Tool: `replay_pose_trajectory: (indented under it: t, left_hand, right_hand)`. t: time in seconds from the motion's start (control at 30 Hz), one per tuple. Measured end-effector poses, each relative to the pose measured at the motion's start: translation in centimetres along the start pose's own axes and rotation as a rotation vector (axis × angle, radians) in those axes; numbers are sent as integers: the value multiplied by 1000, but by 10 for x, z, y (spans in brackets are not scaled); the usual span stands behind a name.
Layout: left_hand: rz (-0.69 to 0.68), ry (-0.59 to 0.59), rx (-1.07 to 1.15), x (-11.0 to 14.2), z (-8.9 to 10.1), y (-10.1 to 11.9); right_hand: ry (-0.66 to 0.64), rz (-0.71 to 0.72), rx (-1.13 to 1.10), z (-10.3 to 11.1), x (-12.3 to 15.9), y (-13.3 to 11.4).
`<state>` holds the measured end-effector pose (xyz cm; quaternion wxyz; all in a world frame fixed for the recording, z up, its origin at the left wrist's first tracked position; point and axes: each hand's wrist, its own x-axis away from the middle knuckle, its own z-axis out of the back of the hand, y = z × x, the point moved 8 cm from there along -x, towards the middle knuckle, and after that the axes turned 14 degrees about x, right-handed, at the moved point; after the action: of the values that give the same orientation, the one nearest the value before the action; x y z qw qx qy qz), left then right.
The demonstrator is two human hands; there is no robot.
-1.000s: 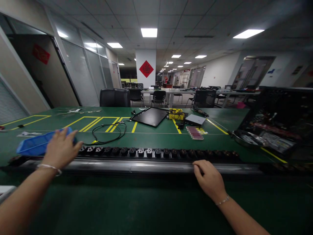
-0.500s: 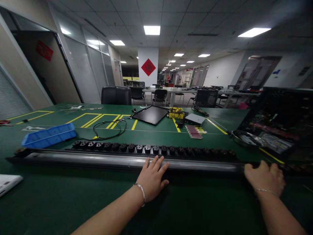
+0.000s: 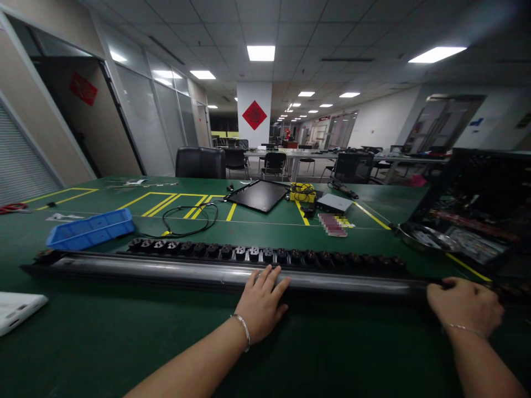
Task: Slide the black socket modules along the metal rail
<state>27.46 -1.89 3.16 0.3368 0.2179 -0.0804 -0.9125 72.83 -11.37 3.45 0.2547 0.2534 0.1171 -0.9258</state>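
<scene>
A long bar that looks like a power strip [image 3: 157, 268], black with a silvery face, lies across the desk in front of me. Along its far side runs a row of black socket-like parts [image 3: 226, 252]. My left hand [image 3: 262, 304] rests on the bar's near edge, right of the middle, its fingers stretched out and spread. Around the right end of the bar, my right hand [image 3: 467, 307] is closed, with fingers curled and the thumb side toward the bar. The fingertips of that hand are hidden, and the bar's end beneath it is dark.
Behind the bar, a blue bin [image 3: 91, 228] and a looped black cable [image 3: 191, 215] lie on the green desk. Farther back are a black panel [image 3: 259, 196], a yellow box [image 3: 302, 192] and a grey box [image 3: 334, 203]. A metal bowl [image 3: 429, 236] and an open computer case [image 3: 481, 199] stand right.
My right hand has shifted a little to the right at the bar's end, and its fingers are more curled. My left hand stays on the bar. The view has moved slightly.
</scene>
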Motion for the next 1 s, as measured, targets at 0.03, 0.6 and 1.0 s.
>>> replay_pose_trajectory:
  t: [0.03,0.6,1.0]
  left_hand:
    - [3,1,-3,0,0,0]
    - [26,11,17,0,-2,-2]
    - [23,52,-1,-1,2,-1]
  right_hand:
    - [-36,-27,-31,-1,-1,2]
    - [-283,331,77,55,50,-102]
    - [-221,700,-468,115,157,-208]
